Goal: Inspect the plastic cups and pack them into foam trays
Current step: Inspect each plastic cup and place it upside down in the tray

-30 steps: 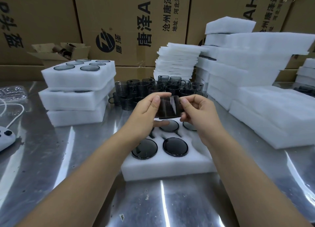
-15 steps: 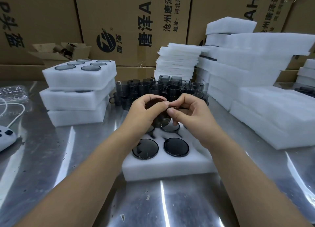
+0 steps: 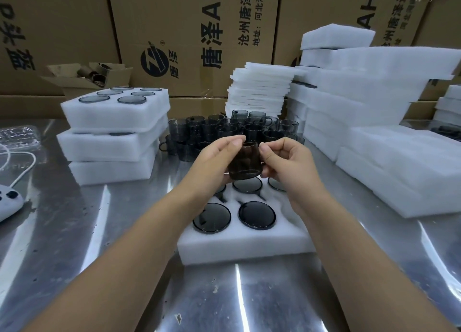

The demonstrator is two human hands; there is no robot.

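Cup (image 3: 244, 162) between both hands (image 3: 252, 157) — above foam tray (image 3: 245, 243).

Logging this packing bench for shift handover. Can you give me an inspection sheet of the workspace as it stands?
Surface: shiny metal table, a few specks.
Job's things: dark cup held above foam tray holding several cups; loose cups behind; filled trays stacked left.
Clutter: small open carton, clear plastic packet, far left.
Grips: left hand and right hand both pinch the cup.
Cables: white cable beside white device, left edge.
Surroundings: printed cardboard boxes behind; foam stacks right.
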